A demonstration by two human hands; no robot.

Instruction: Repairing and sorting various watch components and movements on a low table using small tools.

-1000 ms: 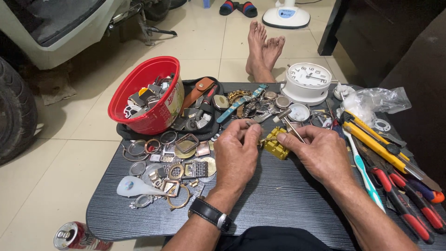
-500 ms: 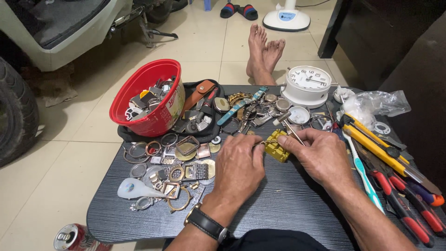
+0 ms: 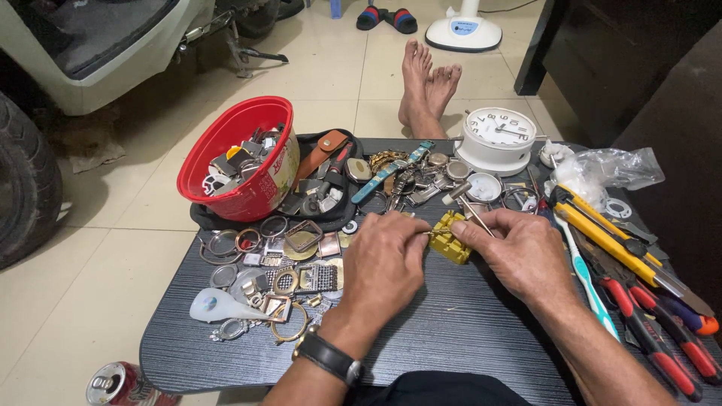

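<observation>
fingers: left hand (image 3: pixel 385 265) curled, thumb and forefinger pinching a thin metal piece at the yellow block's (image 3: pixel 450 237) left side; right hand (image 3: pixel 517 252) pinching a slim metal tool (image 3: pixel 472 212) just above the block
left hand pose: knuckles up, palm down on the tabletop (image 3: pixel 451 331), black wristwatch (image 3: pixel 329 356) on the wrist, forearm entering from the near edge
right hand pose: palm down, fingertips pointing left toward the block, forearm running in from the near right corner
yellow block: mid-tabletop, between both hands, touching both sets of fingertips
left side: loose watch cases, rings and buckles (image 3: pixel 274 263) crowd up to the left hand
far edge: red bowl (image 3: pixel 239 156) of parts on a black tray at far left, white alarm clock (image 3: pixel 498 137) at far right, watches between
right edge: yellow utility knife (image 3: pixel 602 233), toothbrush (image 3: pixel 587 274), red-handled pliers (image 3: pixel 654 331) packed close to the right hand
open room: bare strip along the near edge, between and below the forearms
floor: drink can (image 3: pixel 120 385) by the near left corner; another person's bare feet (image 3: pixel 425 86) past the far edge
</observation>
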